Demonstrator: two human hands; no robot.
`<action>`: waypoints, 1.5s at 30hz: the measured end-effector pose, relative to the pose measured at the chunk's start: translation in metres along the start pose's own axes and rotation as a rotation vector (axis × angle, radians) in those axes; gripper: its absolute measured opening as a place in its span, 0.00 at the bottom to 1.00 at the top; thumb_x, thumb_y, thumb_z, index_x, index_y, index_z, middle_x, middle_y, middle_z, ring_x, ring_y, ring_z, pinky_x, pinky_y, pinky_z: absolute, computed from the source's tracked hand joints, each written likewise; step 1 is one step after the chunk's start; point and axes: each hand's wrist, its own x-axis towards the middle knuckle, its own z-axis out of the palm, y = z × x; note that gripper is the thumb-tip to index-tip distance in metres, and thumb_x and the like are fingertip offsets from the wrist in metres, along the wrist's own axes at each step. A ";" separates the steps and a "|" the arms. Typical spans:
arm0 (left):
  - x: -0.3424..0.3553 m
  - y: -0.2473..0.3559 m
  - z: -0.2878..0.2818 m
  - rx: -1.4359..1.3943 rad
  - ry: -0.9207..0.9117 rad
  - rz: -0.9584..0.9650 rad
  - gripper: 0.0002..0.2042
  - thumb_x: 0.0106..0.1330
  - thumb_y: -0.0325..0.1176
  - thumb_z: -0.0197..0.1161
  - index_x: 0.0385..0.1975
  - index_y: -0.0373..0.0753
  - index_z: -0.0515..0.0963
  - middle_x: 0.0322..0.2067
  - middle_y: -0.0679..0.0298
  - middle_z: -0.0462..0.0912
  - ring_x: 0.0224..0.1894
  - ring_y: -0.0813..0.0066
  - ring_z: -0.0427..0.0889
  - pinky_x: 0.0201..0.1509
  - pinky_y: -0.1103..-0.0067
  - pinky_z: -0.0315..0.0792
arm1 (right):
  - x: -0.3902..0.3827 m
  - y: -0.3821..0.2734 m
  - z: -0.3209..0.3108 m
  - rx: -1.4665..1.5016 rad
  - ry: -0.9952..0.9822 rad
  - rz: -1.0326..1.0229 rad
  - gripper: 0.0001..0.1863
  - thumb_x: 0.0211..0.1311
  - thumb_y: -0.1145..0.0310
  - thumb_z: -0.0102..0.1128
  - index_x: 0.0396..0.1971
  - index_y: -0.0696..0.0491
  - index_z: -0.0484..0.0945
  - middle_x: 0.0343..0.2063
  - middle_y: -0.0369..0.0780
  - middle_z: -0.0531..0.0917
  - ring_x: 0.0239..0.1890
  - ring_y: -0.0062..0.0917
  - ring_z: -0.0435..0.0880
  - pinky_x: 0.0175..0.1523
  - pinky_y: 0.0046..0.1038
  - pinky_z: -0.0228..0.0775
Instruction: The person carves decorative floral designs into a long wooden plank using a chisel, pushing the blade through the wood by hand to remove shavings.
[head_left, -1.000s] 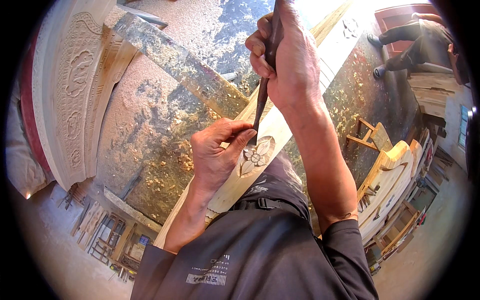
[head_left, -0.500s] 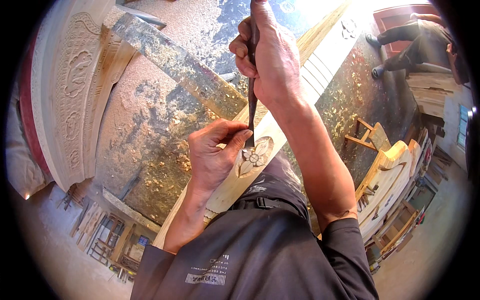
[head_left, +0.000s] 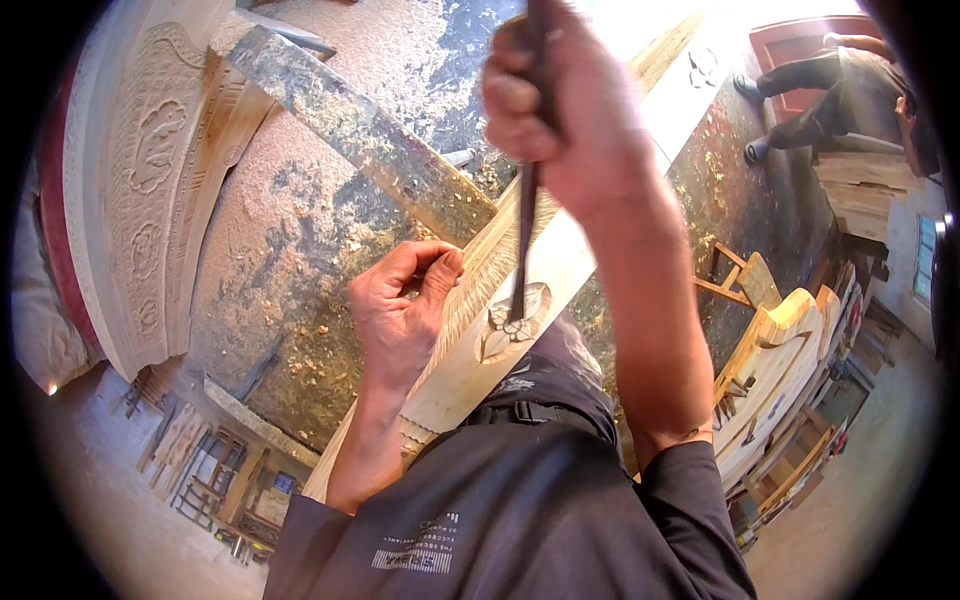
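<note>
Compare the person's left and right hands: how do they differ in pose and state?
The right hand wraps around a dark, slender tool; the left hand shows no tool, its thumb drawn to its curled forefinger. The right hand is higher in the picture and blurred; the left hand is lower, by the wooden board's left edge, and sharper. Both are bare, with fingers curled.

Clear room parts left hand [head_left: 392,305] from chisel [head_left: 525,230].

2 foreground hands [head_left: 395,310], 1 chisel [head_left: 525,230], 1 co-worker [head_left: 868,95].
</note>
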 end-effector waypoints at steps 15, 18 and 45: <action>-0.021 0.016 -0.005 0.454 -0.280 0.407 0.12 0.54 0.30 0.81 0.38 0.42 0.89 0.47 0.59 0.89 0.38 0.60 0.90 0.41 0.71 0.83 | -0.046 -0.030 -0.025 -0.095 0.209 -0.239 0.26 0.86 0.45 0.41 0.28 0.48 0.67 0.17 0.33 0.66 0.11 0.16 0.59 0.18 0.19 0.49; -0.020 0.012 -0.009 0.294 -0.246 0.379 0.09 0.57 0.31 0.81 0.33 0.38 0.86 0.43 0.58 0.90 0.38 0.64 0.89 0.40 0.73 0.81 | -0.044 -0.027 -0.019 -0.023 0.219 -0.317 0.27 0.85 0.44 0.41 0.29 0.49 0.69 0.18 0.33 0.68 0.11 0.16 0.60 0.18 0.20 0.50; -0.029 -0.009 0.009 -0.020 0.037 0.088 0.08 0.80 0.27 0.61 0.50 0.30 0.79 0.36 0.59 0.88 0.37 0.76 0.88 0.44 0.77 0.84 | 0.011 0.029 -0.017 -0.030 0.098 0.054 0.29 0.80 0.39 0.52 0.32 0.53 0.71 0.19 0.38 0.73 0.13 0.19 0.66 0.17 0.21 0.53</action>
